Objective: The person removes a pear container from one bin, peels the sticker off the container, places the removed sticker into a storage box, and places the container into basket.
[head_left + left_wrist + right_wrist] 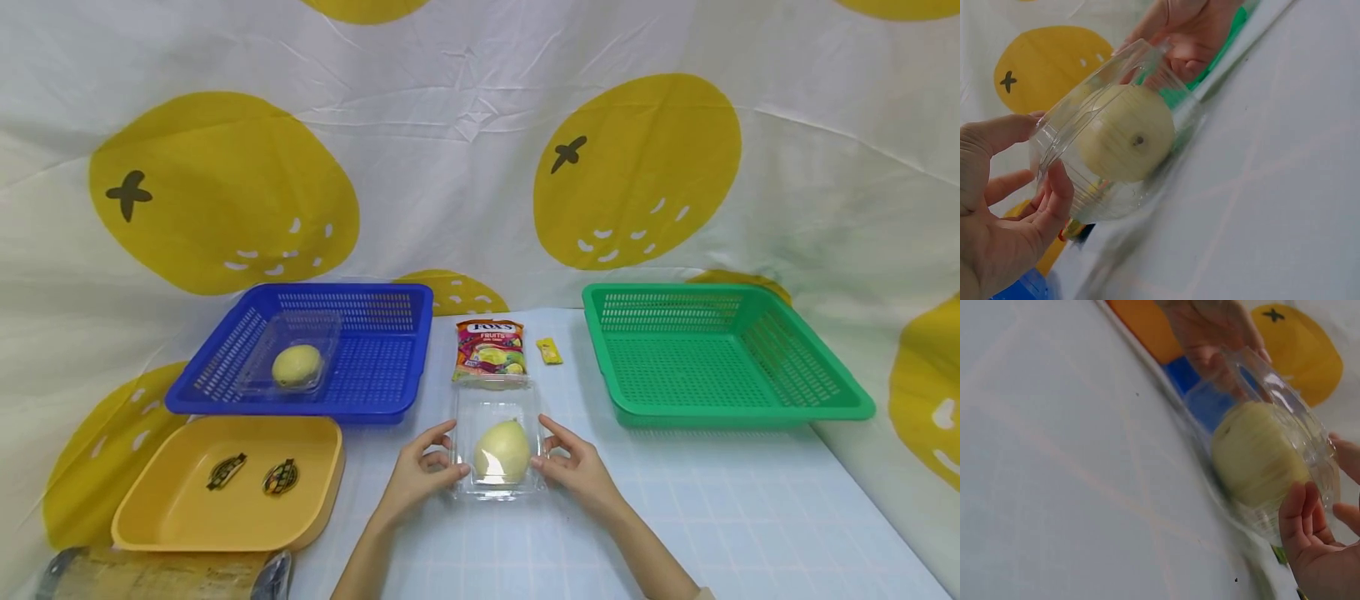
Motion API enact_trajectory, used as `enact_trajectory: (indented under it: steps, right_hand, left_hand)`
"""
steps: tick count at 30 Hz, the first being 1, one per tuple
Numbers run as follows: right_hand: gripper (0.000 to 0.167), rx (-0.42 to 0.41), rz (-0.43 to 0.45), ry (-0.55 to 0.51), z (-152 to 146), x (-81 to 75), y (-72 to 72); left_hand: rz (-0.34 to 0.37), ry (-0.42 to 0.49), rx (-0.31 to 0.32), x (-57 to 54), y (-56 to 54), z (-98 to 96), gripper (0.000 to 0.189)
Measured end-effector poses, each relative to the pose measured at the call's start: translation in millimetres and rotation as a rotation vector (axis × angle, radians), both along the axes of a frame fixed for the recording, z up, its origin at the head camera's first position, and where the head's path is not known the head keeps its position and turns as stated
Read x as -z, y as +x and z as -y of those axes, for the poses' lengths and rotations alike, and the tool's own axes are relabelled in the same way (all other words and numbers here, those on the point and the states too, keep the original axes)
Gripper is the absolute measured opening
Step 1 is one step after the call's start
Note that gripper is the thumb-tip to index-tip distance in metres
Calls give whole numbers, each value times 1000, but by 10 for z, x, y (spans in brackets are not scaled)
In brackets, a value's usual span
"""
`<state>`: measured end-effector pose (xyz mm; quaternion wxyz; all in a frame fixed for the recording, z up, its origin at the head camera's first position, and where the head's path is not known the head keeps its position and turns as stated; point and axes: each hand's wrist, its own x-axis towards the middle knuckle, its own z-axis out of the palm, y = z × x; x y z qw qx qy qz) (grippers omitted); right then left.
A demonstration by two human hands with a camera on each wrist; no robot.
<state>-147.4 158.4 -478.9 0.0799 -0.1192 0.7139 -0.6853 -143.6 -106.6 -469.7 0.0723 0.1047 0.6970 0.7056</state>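
Note:
A clear plastic clamshell box stands at the front middle of the table, its lid lying over a pale yellow pear-shaped fruit. My left hand grips the box's left side, thumb near the front corner and fingers along the edge. On the opposite side, my right hand holds the box in the same way. From the left wrist view, the fruit shows a small dark spot through the clear wall. The right wrist view has the box tilted in frame, with fingertips against its rim.
Behind the box lie a Fox's candy bag and a small yellow packet. A blue basket at left holds another boxed fruit. At right is a green basket. Two dark labels lie in a yellow tray.

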Motion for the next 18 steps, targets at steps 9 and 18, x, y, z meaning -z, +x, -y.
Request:
enact_trajectory:
  steps: [9, 18]
  right_hand:
    - [70, -12, -30, -64, 0, -121, 36]
    - [68, -13, -46, -72, 103, -535, -63]
  left_hand:
    - [-116, 9, 17, -174, 9, 16, 64]
    - [-244, 27, 14, -542, -66, 120, 56]
